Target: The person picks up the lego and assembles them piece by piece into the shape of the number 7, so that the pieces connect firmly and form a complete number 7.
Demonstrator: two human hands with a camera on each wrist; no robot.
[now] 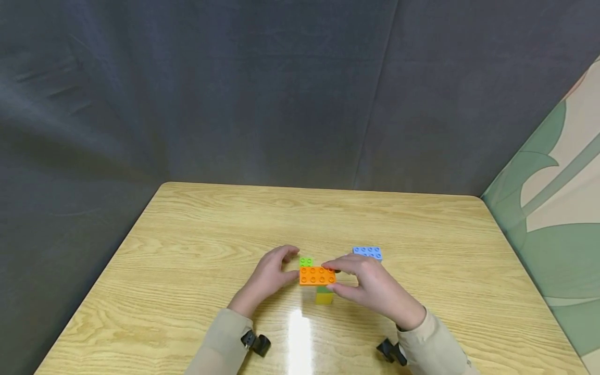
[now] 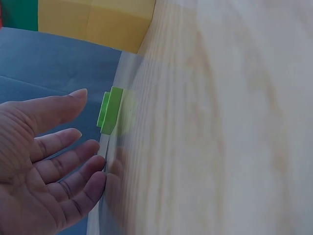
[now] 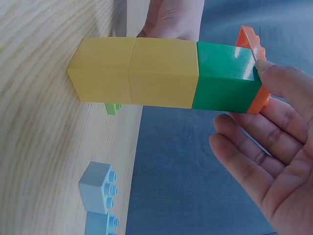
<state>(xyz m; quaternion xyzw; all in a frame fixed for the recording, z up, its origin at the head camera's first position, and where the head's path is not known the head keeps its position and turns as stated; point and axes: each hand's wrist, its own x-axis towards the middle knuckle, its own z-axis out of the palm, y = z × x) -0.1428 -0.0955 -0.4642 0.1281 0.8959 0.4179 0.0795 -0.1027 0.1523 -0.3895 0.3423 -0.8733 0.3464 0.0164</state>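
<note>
A tower stands on the table, made of two yellow blocks (image 3: 164, 72) with a green block (image 3: 227, 76) above them. On top lies a thin orange toy brick (image 1: 317, 276) with round studs, jutting out past the green block. My right hand (image 1: 372, 284) pinches the right end of the orange brick between thumb and fingers. My left hand (image 1: 271, 273) is beside the tower on the left, its fingers loosely bent with nothing between them. In the left wrist view a small light green brick (image 2: 111, 110) lies on the table beyond the left fingertips.
Blue studded bricks (image 1: 367, 252) lie behind the right hand; the right wrist view shows two of them, one blue brick (image 3: 96, 186) nearer the tower. The wooden table (image 1: 197, 271) meets a dark cloth (image 1: 262, 104) at the back and a patterned surface (image 1: 562, 219) at the right.
</note>
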